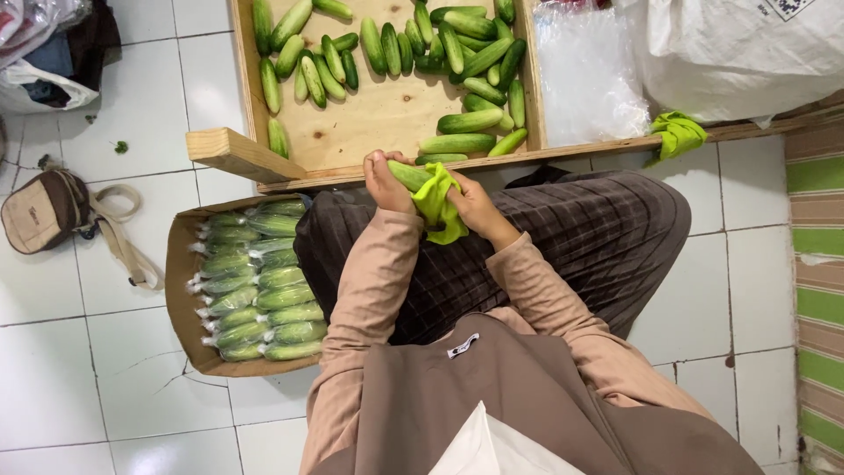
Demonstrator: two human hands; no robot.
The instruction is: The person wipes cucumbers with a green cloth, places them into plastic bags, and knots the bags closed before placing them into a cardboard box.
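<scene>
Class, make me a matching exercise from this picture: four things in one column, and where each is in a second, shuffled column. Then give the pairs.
Things
1. loose cucumbers
2. bagged cucumbers
3. green cloth
4. small brown bag

Places
A. in the cardboard box
B. on the floor tiles
C. on the wooden tray
D. in the right hand, around a cucumber

Pairs: 1-C, 2-A, 3-D, 4-B

Cucumbers (391, 53) in tray (374, 119) ahead
</scene>
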